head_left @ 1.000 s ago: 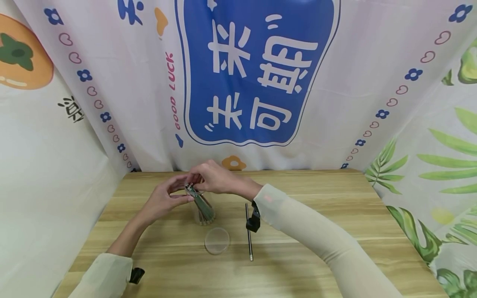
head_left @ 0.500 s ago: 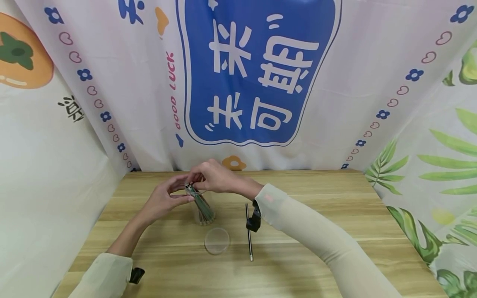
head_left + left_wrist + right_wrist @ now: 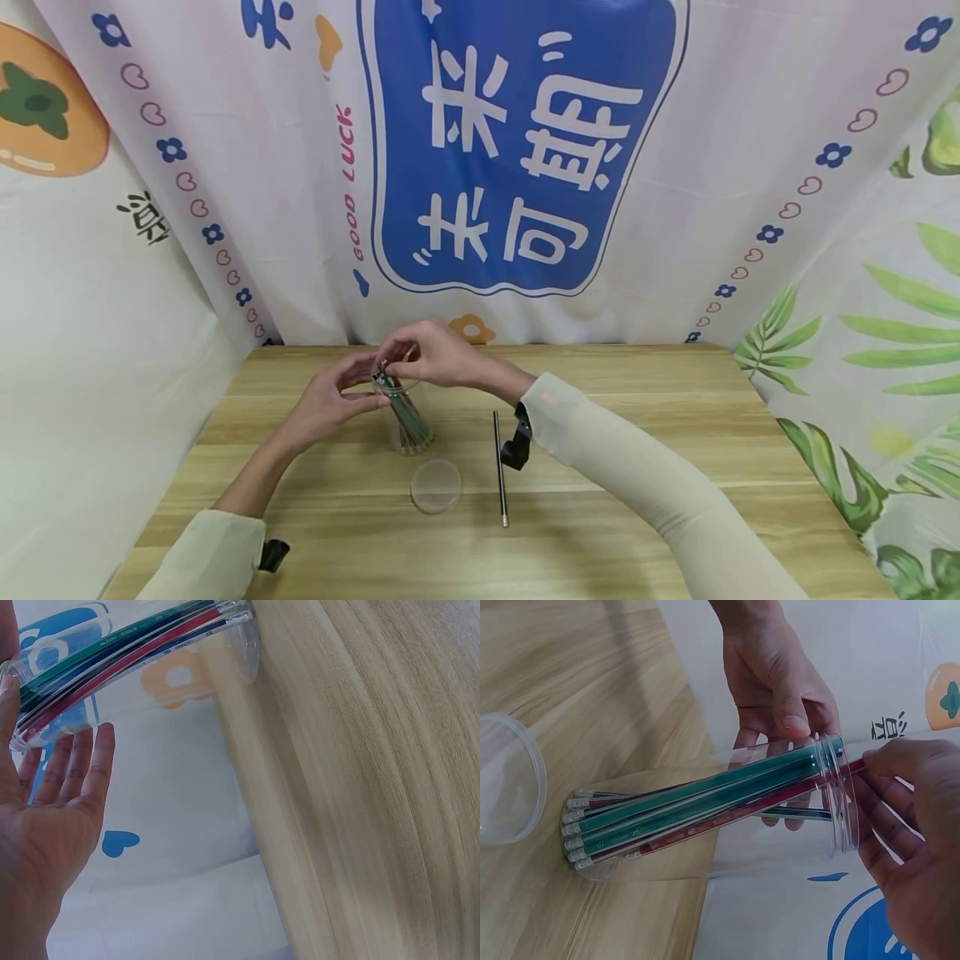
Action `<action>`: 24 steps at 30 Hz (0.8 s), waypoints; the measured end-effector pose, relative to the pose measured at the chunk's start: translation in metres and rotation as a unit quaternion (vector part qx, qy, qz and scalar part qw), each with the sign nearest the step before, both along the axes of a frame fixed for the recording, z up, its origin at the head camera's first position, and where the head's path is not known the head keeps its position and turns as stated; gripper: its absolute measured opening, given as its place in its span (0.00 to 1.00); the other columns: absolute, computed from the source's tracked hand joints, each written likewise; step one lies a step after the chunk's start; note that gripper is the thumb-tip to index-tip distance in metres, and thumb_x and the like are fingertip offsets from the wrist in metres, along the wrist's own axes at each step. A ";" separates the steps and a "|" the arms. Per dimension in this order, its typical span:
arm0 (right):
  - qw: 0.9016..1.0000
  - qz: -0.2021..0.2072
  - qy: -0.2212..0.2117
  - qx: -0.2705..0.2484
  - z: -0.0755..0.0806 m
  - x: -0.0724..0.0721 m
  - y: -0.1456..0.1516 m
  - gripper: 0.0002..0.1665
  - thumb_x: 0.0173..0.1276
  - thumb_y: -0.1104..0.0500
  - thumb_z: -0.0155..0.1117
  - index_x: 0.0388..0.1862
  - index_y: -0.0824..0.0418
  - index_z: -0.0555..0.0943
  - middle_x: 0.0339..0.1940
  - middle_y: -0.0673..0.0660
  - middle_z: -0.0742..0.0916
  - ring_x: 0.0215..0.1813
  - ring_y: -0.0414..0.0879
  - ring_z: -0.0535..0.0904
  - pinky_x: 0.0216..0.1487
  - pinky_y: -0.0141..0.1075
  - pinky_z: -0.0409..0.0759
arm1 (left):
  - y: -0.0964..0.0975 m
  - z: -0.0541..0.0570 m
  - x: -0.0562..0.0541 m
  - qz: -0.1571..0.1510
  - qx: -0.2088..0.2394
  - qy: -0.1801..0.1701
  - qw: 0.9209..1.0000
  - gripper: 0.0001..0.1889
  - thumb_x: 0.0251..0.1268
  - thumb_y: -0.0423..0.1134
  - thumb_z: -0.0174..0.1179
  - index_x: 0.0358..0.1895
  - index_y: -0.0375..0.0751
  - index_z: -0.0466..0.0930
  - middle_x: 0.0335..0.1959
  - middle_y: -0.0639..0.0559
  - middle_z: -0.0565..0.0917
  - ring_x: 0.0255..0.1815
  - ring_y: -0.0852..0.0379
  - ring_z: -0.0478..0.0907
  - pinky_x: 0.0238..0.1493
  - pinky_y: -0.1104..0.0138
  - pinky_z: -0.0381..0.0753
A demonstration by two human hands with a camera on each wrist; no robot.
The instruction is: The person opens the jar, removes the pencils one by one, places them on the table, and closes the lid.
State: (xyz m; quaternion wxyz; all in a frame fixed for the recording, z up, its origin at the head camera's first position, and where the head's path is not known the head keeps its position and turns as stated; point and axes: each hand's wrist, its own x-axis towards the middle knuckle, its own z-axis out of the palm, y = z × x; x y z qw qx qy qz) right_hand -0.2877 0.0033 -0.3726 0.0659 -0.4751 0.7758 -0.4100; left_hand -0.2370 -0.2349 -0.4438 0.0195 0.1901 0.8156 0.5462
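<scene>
A tall clear jar (image 3: 667, 769) of green, red and dark pencils (image 3: 705, 796) stands on the table, its mouth up. My left hand (image 3: 330, 404) holds the jar near its rim, thumb on one side and fingers on the other. At the mouth, the thumb and forefinger of my right hand (image 3: 922, 810) pinch the tip of a red pencil (image 3: 780, 793), which pokes slightly out past the rim. Most of that pencil is still inside the jar among the others. The pencils' eraser ends sit at the jar's bottom.
A round clear lid (image 3: 437, 486) lies on the wooden table (image 3: 615, 533) in front of the jar. To its right lies a single black pencil (image 3: 501, 483), beneath the right wrist's camera. A printed cloth (image 3: 300, 250) hangs behind the table's back edge.
My right hand has shifted very slightly up and right at the jar's mouth, and a red pencil's tip now shows there. The left hand and jar stay put.
</scene>
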 end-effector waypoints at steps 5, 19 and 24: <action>0.999 -0.004 -0.039 -0.037 0.000 0.002 0.003 0.09 0.74 0.69 0.70 0.51 0.68 0.88 0.45 0.61 0.92 0.44 0.47 0.89 0.48 0.34 0.90 | 0.000 0.000 0.000 -0.001 -0.001 0.001 1.000 0.37 0.65 0.36 0.76 0.75 0.36 0.71 0.69 0.38 0.80 0.69 0.38 0.78 0.61 0.64 0.86; 0.979 -0.047 -0.141 -0.137 -0.004 0.000 0.016 0.11 0.75 0.70 0.67 0.54 0.70 0.85 0.47 0.63 0.89 0.48 0.60 0.89 0.52 0.39 0.89 | -0.001 0.000 -0.001 0.001 -0.018 0.001 1.000 0.37 0.66 0.38 0.76 0.76 0.42 0.71 0.71 0.39 0.78 0.71 0.36 0.75 0.65 0.51 0.83; 0.974 -0.078 -0.148 -0.155 -0.005 0.000 0.019 0.10 0.75 0.68 0.68 0.53 0.68 0.86 0.46 0.61 0.89 0.45 0.53 0.89 0.53 0.45 0.90 | -0.002 -0.001 -0.001 0.002 -0.018 0.002 1.000 0.36 0.66 0.38 0.76 0.76 0.42 0.71 0.70 0.38 0.79 0.71 0.36 0.75 0.65 0.50 0.83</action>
